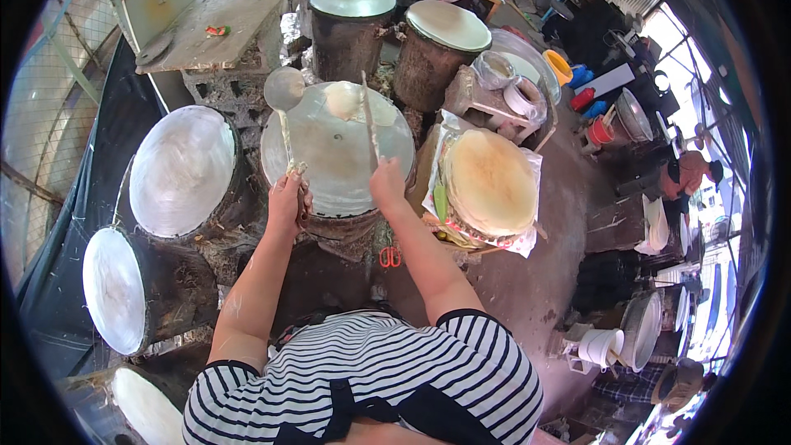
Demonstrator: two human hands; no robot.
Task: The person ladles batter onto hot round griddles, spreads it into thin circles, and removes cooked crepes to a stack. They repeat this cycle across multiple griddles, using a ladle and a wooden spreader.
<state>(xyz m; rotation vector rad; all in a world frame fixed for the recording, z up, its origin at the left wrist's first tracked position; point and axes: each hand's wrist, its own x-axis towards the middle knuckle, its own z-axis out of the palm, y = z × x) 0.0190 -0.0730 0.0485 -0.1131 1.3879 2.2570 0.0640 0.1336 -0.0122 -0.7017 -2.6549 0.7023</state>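
Observation:
My left hand (287,200) grips the handle of a metal ladle (283,89) whose round bowl hangs over the far left rim of a round steaming surface (329,156). My right hand (386,183) holds a thin flat stick (369,115) that reaches across the same surface toward a small patch of pale batter (343,100) at its far edge. Both hands rest at the near rim of this drum-like steamer. To the right lies a stack of thin round sheets (489,181) on a plastic-lined tray.
More round cloth-topped steamers stand to the left (183,169), lower left (114,288) and behind (352,0). Red-handled scissors (390,257) lie near the steamer base. A concrete slab (206,29) sits far left. Another person (688,173) crouches at right; white buckets (601,346) stand lower right.

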